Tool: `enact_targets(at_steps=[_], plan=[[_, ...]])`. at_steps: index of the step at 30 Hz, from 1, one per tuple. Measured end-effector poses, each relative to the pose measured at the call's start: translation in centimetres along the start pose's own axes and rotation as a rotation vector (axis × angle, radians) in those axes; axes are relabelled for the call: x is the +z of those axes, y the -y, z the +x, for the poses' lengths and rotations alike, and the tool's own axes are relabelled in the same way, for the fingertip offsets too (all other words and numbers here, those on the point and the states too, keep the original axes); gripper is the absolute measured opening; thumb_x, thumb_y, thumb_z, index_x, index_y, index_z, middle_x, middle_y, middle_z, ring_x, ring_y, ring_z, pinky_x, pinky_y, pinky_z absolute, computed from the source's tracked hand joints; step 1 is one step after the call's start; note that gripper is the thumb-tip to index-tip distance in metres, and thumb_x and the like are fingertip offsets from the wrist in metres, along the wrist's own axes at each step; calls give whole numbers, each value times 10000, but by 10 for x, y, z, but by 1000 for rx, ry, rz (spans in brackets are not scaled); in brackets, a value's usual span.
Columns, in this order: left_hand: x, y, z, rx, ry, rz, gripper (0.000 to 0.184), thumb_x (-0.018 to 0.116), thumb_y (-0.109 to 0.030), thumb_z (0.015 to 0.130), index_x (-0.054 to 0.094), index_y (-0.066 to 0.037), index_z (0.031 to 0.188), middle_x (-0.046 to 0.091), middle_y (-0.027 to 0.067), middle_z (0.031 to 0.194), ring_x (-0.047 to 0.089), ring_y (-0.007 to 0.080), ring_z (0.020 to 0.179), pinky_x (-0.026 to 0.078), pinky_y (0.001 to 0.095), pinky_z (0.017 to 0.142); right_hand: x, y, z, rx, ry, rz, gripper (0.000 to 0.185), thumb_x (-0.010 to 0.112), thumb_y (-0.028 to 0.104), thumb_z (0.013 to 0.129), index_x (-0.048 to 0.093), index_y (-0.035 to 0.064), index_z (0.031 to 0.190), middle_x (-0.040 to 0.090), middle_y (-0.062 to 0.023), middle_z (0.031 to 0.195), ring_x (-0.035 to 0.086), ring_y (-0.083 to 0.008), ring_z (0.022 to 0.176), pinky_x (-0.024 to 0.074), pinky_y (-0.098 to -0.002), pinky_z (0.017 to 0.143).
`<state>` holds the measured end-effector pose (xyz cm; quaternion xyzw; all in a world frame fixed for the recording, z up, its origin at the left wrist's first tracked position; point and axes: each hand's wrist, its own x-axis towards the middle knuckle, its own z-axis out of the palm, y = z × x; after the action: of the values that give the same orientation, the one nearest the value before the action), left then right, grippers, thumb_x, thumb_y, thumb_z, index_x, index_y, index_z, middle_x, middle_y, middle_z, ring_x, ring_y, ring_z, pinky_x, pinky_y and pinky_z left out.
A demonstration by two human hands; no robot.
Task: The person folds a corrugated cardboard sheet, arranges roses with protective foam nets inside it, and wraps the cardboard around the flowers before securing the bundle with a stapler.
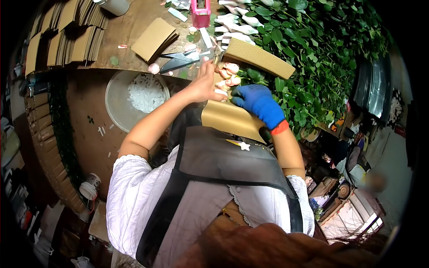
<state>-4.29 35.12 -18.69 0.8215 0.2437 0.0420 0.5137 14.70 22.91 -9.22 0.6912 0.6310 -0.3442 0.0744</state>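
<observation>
Several pale pink roses (232,80) lie side by side on brown corrugated cardboard (232,118), whose near part curves down over the table edge. At the left of the blooms is my bare left hand (204,83), its fingers and thumb spread apart at the cardboard. My right hand (259,102), in a blue knitted glove, is closed just below and right of the blooms, beside their leaves; what its fingertips grip is hidden. Another ridged cardboard piece (259,58) rests beyond the roses.
Dark scissors (178,60) lie beside a cardboard stack (154,39). Behind are a pink tape dispenser (201,15) and white-netted buds (234,27). Leafy stems (308,58) fill the right. A tub (114,100) of white pieces stands below the left edge. A person (359,167) is at far right.
</observation>
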Motion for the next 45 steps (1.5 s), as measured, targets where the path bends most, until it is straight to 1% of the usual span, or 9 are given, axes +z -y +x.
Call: enact_targets(at_steps=[3,7,8,14,21,28,34,38,45], plan=[[0,-1,-1,7,11,32,1026,897,-460,630,302,3,1327,200,314,1493,230,517,1396,257,525,1169,-11,15,-7,106,-275,73,305,667,430,876,690,203,1077,722,-107,907,687,-328,807,539,-446,713],[-4,-5,-2,-18,32,-18,993,908,-451,632,329,-16,1312,169,328,1503,166,483,1430,211,505,1187,16,11,13,33,-252,-124,288,642,393,904,642,173,1090,699,-118,845,680,-329,796,523,-464,694],[-5,-4,-3,-25,52,-14,933,909,-453,643,376,-20,1275,144,336,1518,134,484,1445,198,515,1189,9,15,12,20,-254,-114,212,635,323,878,642,131,967,712,-128,849,697,-323,792,527,-471,676],[-5,-8,4,-130,8,-167,801,897,-396,660,406,-23,1172,316,271,1381,319,427,1359,291,457,1142,12,14,18,-9,-115,-202,240,610,348,924,589,132,1027,682,-116,806,671,-333,762,513,-466,668],[1,-9,-2,27,-159,-89,753,860,-350,723,416,-26,1238,433,217,1210,449,357,1181,386,417,1030,-5,19,-1,61,-369,-140,216,614,291,891,632,113,1012,710,-108,830,693,-303,765,524,-438,666],[4,-3,-2,-14,-105,-114,717,846,-385,736,511,-79,1291,320,282,1427,342,448,1377,343,449,1123,-3,8,32,66,-244,-295,190,589,253,894,678,95,949,730,-111,843,724,-300,768,545,-428,580],[7,1,0,19,-126,-89,691,855,-401,730,568,-73,1267,299,288,1450,347,449,1371,351,459,1120,9,3,31,-41,-311,-314,81,609,217,877,627,140,895,700,-99,795,696,-299,740,518,-435,602],[9,1,11,-106,-165,-274,494,854,-370,762,648,-86,1110,368,238,1383,333,384,1368,319,446,1133,5,11,31,40,-188,-360,183,605,254,900,607,138,1043,700,-104,805,695,-302,762,525,-444,635],[21,4,8,-4,-325,-316,343,855,-273,757,671,-92,983,396,211,1356,372,354,1351,359,423,1104,5,9,-4,251,-442,-148,342,564,412,962,586,158,1191,699,-111,823,684,-318,744,533,-448,659]])
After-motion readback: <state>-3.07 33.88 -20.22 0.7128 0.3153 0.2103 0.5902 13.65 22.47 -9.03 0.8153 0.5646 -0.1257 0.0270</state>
